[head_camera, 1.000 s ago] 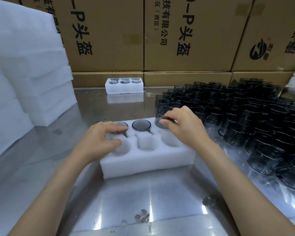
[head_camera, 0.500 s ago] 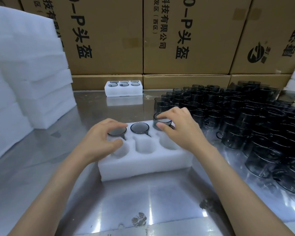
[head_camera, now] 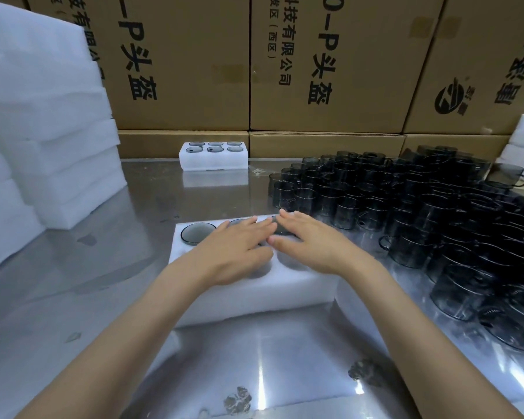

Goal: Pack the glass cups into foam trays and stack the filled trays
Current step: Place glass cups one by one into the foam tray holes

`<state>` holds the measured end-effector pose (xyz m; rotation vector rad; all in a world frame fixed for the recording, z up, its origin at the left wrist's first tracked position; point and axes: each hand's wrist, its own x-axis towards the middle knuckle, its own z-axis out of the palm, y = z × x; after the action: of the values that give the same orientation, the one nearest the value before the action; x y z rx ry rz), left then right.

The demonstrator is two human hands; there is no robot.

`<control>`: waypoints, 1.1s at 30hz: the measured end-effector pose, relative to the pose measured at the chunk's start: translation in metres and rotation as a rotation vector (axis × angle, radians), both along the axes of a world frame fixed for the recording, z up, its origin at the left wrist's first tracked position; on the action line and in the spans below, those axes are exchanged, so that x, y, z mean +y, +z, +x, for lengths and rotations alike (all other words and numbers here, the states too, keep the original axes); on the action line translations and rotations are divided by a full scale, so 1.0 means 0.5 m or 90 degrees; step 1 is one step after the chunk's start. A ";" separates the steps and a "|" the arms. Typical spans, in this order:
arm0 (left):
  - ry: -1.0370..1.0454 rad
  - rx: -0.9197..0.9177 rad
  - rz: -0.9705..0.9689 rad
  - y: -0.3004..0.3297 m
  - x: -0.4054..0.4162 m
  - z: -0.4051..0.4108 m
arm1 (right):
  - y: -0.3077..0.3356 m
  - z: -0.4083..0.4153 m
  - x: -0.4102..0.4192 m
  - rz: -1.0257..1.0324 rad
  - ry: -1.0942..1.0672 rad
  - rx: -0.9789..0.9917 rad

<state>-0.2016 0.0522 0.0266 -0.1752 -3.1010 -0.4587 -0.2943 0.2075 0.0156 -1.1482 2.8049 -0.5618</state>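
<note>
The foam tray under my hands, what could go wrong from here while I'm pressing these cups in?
Both the left hand and right hand lie flat over the near foam tray, hiding most pockets, so a tilted cup could go unnoticed and crack under pressure. The loose glass cups crowd close by the right forearm; a careless sweep might topple some.

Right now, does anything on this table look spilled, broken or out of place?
Nothing broken or spilled. Both hands, left and right, lie flat over the near foam tray. The loose cups stand crowded but upright.
</note>
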 end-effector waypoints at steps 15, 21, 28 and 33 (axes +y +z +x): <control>0.031 0.478 0.029 0.005 -0.011 0.061 | -0.076 -0.087 0.058 -0.310 -0.312 0.086; 0.110 0.580 0.136 -0.018 -0.091 0.103 | -0.086 -0.103 0.051 -0.242 -0.379 0.112; 0.172 0.541 0.228 -0.035 -0.122 0.100 | -0.082 -0.094 0.056 -0.242 -0.420 0.182; 0.157 0.532 0.226 -0.037 -0.118 0.105 | -0.052 -0.069 0.052 -0.382 -0.327 0.284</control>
<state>-0.1493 -0.0068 0.0082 0.0225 -2.1536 -0.6917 -0.3287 0.2333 -0.0103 -0.6306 3.4653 -1.4214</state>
